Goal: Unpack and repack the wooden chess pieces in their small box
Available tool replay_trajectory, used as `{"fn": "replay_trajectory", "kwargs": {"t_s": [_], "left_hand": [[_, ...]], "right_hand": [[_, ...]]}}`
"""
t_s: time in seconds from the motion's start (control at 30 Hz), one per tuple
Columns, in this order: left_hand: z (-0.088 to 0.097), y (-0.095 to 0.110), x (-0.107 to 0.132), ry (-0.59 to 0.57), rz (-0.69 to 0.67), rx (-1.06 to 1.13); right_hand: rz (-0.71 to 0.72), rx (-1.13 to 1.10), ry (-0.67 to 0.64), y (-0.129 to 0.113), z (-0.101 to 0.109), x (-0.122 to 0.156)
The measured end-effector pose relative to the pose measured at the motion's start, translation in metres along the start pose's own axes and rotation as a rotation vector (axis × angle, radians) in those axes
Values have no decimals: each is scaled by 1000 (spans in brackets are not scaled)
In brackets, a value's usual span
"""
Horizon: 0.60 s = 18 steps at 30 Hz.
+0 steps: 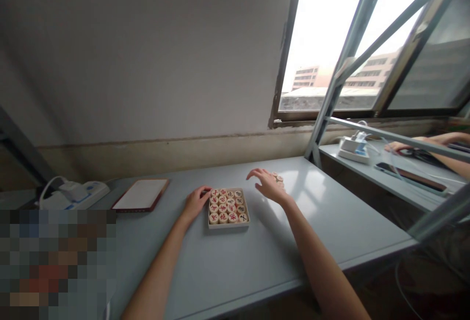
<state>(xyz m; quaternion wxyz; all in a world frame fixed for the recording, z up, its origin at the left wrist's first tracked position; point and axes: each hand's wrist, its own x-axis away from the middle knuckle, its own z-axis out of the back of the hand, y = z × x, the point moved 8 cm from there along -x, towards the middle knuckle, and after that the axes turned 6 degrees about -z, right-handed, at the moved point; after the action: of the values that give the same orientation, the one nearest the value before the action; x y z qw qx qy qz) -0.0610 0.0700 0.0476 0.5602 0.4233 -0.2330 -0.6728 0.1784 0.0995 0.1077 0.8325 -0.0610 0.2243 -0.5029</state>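
A shallow white box [229, 226] lies on the grey-blue desk, with rows of round wooden Chinese chess pieces [223, 207] inside. Most pieces carry red characters; a few along the right and top are black. At the box's upper left corner my left hand [196, 203] has its fingers bent against the edge, holding it. To the right of the box, my right hand [270, 186] is in the air above the desk, its fingers spread and nothing visible in them. Just beyond it, partly covered by the hand, sits a small group of more chess pieces [280, 179].
A flat white-topped, red-edged case [141, 195] lies left of the box, near a power strip [79, 193]. Metal bed-frame posts [336, 85] rise at the right. Past them, another person's hand [402, 144] rests on a neighbouring desk beside a phone-like slab [411, 177].
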Motion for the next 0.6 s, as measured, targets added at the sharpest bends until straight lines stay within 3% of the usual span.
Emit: {"fn": "replay_trajectory", "kwargs": {"t_s": [0.07, 0.13, 0.23, 0.43, 0.5, 0.6], "left_hand": [[0, -1, 0, 7, -7, -1], [0, -1, 0, 8, -10, -4], [0, -2, 0, 1, -5, -11], [0, -3, 0, 9, -3, -7], [0, -2, 0, 9, -1, -1], [0, 0, 1, 5, 6, 6]], "right_hand": [[234, -191, -258, -41, -17, 7], [348, -316, -439, -68, -31, 17], [324, -366, -454, -81, -40, 18], [246, -331, -353, -63, -32, 9], [186, -256, -277, -43, -20, 6], [-16, 19, -119, 3, -1, 4]]}}
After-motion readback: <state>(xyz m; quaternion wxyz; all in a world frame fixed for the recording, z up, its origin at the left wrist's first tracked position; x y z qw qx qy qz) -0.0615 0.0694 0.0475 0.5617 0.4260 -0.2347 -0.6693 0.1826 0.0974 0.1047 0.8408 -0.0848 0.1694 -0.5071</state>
